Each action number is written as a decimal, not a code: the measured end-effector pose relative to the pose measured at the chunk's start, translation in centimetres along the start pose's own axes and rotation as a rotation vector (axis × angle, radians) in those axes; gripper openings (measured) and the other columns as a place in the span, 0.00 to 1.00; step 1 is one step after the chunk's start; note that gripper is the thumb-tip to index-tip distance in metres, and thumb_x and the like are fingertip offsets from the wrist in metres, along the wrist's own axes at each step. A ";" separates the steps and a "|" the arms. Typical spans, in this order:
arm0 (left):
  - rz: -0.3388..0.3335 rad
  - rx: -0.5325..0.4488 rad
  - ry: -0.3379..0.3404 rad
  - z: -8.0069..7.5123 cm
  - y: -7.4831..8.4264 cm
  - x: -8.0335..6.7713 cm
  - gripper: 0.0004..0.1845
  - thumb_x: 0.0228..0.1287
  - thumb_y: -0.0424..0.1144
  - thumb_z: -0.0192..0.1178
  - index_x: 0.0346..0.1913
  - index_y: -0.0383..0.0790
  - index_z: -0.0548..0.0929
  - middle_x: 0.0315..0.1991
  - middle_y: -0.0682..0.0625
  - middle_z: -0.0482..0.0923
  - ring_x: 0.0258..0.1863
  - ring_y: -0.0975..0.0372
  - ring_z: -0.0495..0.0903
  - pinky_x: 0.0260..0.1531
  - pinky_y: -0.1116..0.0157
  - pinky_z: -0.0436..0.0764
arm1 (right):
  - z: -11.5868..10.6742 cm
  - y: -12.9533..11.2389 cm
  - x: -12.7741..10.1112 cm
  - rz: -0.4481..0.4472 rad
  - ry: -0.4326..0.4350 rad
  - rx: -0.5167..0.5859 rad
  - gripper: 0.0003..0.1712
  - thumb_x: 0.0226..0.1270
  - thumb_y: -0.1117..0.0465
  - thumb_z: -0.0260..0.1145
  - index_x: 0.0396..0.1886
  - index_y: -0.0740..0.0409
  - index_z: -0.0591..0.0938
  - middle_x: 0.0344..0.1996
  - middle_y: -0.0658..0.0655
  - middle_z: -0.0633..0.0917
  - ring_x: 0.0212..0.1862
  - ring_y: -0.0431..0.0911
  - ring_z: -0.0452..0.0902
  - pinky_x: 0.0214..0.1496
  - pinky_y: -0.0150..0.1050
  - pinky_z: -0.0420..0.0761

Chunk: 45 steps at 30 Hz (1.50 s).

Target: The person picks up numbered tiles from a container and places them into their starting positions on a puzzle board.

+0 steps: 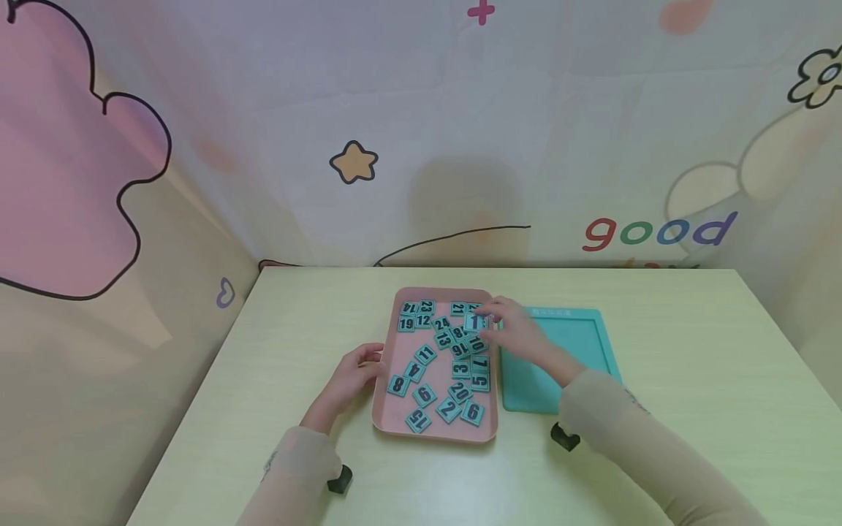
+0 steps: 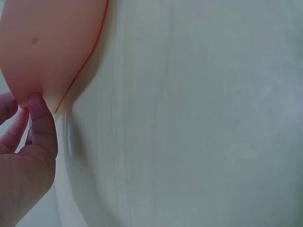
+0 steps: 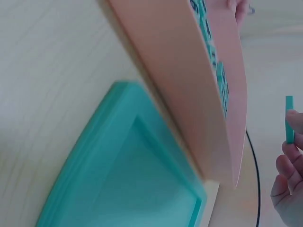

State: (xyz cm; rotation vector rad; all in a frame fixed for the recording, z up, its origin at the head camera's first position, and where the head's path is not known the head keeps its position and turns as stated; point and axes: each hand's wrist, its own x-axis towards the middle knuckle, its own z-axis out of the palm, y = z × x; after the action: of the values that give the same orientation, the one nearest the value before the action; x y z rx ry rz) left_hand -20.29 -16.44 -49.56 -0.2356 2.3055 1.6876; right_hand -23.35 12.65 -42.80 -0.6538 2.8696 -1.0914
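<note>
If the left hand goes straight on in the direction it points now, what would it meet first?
The pink tray. The left hand grips its left edge, so it would probably push against it at once; how deep the fingers reach is hard to judge.

Pink tray (image 1: 398, 351), black-numbered teal tiles (image 1: 424, 395), teal board (image 1: 582, 336), pale, faintly streaked table (image 1: 710, 365).

The left hand (image 1: 354, 372) is pinching between thumb and fingers, the left forearm (image 1: 292, 464) slanting inward. The right hand (image 1: 518, 332) is also pinching, the right forearm (image 1: 625, 431) slanting inward.
</note>
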 end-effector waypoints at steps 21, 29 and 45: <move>0.034 -0.022 -0.018 -0.1 -0.1 0.0 0.21 0.57 0.32 0.53 0.56 0.37 0.69 0.45 0.42 0.72 0.41 0.59 0.72 0.45 0.64 0.74 | -1.6 8.3 -1.0 0.191 -0.019 -0.109 0.20 0.56 0.62 0.61 0.49 0.66 0.76 0.42 0.65 0.75 0.41 0.55 0.72 0.42 0.49 0.74; 0.010 0.000 -0.010 0.0 0.2 -0.2 0.20 0.58 0.32 0.52 0.56 0.40 0.70 0.45 0.44 0.72 0.43 0.58 0.71 0.47 0.63 0.74 | -0.8 9.3 -0.7 0.192 -0.049 -0.150 0.19 0.56 0.63 0.61 0.48 0.66 0.76 0.43 0.65 0.75 0.39 0.54 0.73 0.40 0.48 0.74; 0.008 0.006 -0.023 -0.1 0.2 -0.2 0.20 0.60 0.34 0.51 0.57 0.40 0.68 0.48 0.44 0.71 0.44 0.58 0.71 0.49 0.62 0.73 | 0.3 8.9 0.1 0.199 -0.024 -0.209 0.20 0.55 0.63 0.60 0.50 0.63 0.76 0.40 0.64 0.75 0.40 0.54 0.71 0.44 0.49 0.73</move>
State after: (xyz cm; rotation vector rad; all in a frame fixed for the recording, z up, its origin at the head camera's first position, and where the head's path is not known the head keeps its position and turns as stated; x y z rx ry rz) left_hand -20.16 -16.44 -49.34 -0.2049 2.2970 1.6785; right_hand -26.74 18.35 -48.68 -0.3697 2.9734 -0.7620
